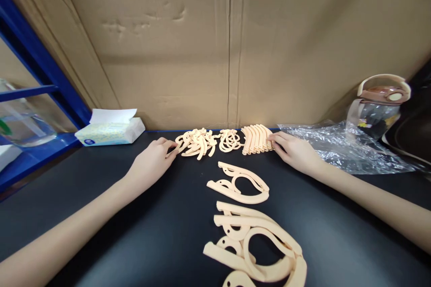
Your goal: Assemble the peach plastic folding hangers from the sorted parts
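My left hand [155, 161] is at the left edge of a loose pile of curved peach plastic pieces [198, 142], thumb and fingers closed on one at the rim. My right hand [296, 150] pinches the rightmost of a neat row of peach hanger arms [256, 139]; the fingertips partly cover it. Between these two groups lies a small heap of peach rings [230, 140]. Nearer to me, a folded peach plastic hanger [242, 184] lies flat. Several more folded hangers [259, 242] overlap in front of it, cut off by the lower picture edge.
A tissue pack [109, 130] stands at the back left beside a blue metal frame [43, 63]. Crumpled clear plastic [330, 148] and a drinking bottle [379, 107] are at the back right. Cardboard [168, 45] walls off the far side of the black tabletop [161, 233].
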{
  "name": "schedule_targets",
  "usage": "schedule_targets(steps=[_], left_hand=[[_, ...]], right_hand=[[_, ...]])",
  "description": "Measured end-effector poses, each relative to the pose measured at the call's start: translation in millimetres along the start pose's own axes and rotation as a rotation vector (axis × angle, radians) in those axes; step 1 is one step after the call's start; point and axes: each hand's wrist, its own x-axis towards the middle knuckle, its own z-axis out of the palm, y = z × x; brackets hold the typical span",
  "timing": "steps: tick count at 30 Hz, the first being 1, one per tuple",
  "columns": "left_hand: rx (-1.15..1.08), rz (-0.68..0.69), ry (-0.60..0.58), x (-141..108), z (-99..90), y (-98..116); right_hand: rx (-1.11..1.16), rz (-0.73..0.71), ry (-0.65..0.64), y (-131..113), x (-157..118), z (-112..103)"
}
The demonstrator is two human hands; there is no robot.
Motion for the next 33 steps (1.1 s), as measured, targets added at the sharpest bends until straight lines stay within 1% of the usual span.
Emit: schedule_targets(steps=[4,7,11,13,14,15,16,19,22,24,26,28,30,31,33], left_hand=[[-0.073,0.029,0.020,2,6.9,1],[-0.130,0.031,0.038,4,11.0,3],[-0.180,0.019,0.064,1,10.9,8],[-0.176,0.053,0.104,-4,7.6,16],[-0.170,0.097,0.127,-7,5.5,21],[-0.172,0.155,0.146,-11,3.5,28],[-0.189,0.209,0.142,-15,1.9,35],[-0.243,0.325,0.034,-25,1.2,58],[-0.240,0.384,-0.074,-25,6.0,76],[-0.267,0.406,-0.125,-18,8.9,83],[-0.362,0.407,-0.164,-6,9.2,85],[-0.469,0.387,-0.183,6,6.2,85],[-0.546,0.362,-0.207,17,0.4,86],[-0.586,0.345,-0.227,22,-3.1,86],[-0.683,0.301,-0.270,29,-10.2,89]], right_hand=[[-0.008,0.013,0.012,0,-1,2],[-0.052,-0.015,0.093,-1,-1,1],[-0.075,-0.165,0.271,-11,-3,-7],[-0.040,-0.240,0.307,-23,-4,-14],[-0.011,-0.262,0.300,-30,-5,-18],[0.023,-0.273,0.266,-38,-6,-22],[0.058,-0.272,0.197,-47,-7,-25],[0.188,-0.207,-0.015,-72,-10,-33],[0.277,-0.159,-0.141,-90,-9,-32],[0.356,-0.056,-0.202,-94,-5,-28],[0.481,0.070,-0.284,-93,0,-24],[0.621,0.139,-0.360,-88,6,-22],[0.730,0.156,-0.364,-82,11,-23],[0.767,0.162,-0.334,-79,14,-24],[0.824,0.184,-0.231,-75,19,-29]])
